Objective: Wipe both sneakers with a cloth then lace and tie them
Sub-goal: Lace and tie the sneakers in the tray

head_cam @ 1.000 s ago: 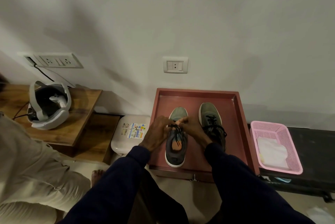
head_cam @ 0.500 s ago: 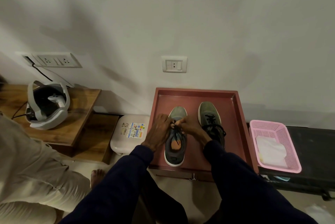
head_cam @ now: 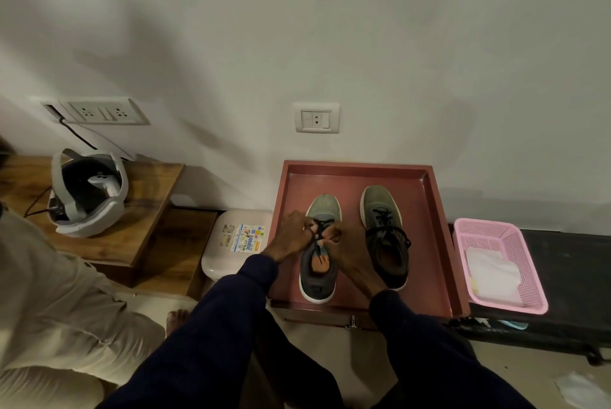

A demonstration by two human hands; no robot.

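Two grey-green sneakers stand side by side, toes toward the wall, on a red tray (head_cam: 429,243). Over the left sneaker (head_cam: 318,283), my left hand (head_cam: 292,236) and my right hand (head_cam: 347,250) meet at its tongue, each pinching a strand of its black lace (head_cam: 319,226). The right sneaker (head_cam: 385,236) stands untouched, its black lace crossed through the eyelets with loose ends spilling to the right. A white cloth (head_cam: 492,273) lies in the pink basket (head_cam: 525,250) right of the tray.
A white stool (head_cam: 228,253) with a sticker stands left of the tray. A headset (head_cam: 87,192) rests on a wooden side table (head_cam: 145,207) at the left. Another person in light clothes (head_cam: 43,302) sits at the lower left. A black bench (head_cam: 568,263) carries the basket.
Both hands have stayed on the left sneaker's lace, with the fingers shifting slightly closer together at the tongue. The right sneaker and cloth have not moved.
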